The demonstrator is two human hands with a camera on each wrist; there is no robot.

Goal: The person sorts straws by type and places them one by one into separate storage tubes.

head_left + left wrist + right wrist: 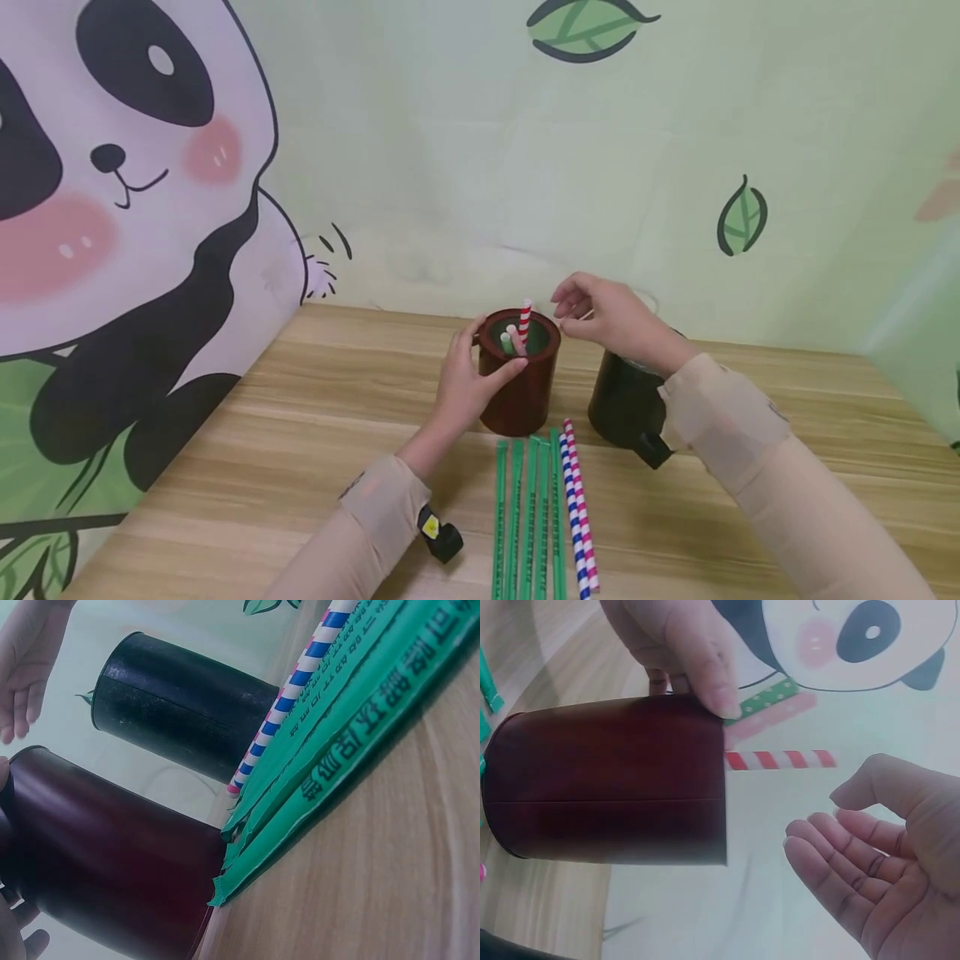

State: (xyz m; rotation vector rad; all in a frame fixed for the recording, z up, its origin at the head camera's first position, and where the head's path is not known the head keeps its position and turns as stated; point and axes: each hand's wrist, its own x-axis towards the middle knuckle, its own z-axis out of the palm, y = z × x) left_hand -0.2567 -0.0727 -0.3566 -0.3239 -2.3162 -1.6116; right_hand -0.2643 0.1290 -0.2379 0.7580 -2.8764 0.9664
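Note:
In the head view, a dark red-brown cup [517, 400] stands upright on the table. My left hand [467, 375] grips it near the rim, with the thumb on the near side. A red-and-white striped straw [525, 321] sticks up out of this cup. Beside it in the cup are a green straw with white dots [769, 700] and a pink dotted straw [776, 718], plainest in the right wrist view. To the right of the rim hovers my right hand [615, 317]. Its fingers are loosely bent and hold nothing, apart from the cup and straws [817, 758].
A black cup [622, 404] with a handle stands to the right, partly under my right forearm. In front lie several green wrapped straws [530, 508], a blue-and-white striped straw [573, 508] and a pink-and-white one [581, 500]. A panda-printed backdrop [450, 167] rises behind the table [300, 450].

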